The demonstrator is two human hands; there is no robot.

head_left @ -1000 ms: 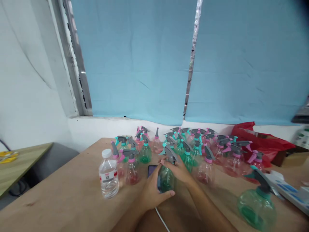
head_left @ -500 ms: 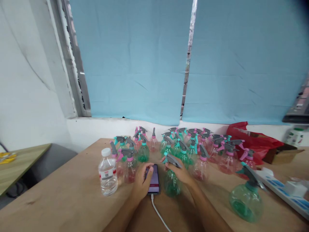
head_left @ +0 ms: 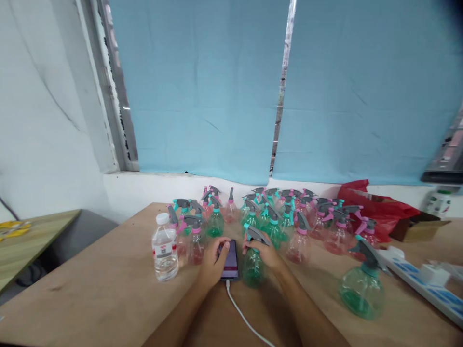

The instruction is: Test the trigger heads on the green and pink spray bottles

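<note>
Green spray bottle (head_left: 252,266) gripped at neck by right hand (head_left: 265,251), left hand (head_left: 211,262) fingers resting on phone (head_left: 230,260) beside it

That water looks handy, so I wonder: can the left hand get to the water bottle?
Probably yes. The left hand rests on the phone, and the water bottle stands close to its left, with only bare table between them.

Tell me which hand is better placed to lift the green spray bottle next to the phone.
Right, most likely. The right hand grips the green spray bottle at its neck, under the grey trigger. The left hand rests on the phone, a finger on its screen, apart from that bottle.
</note>
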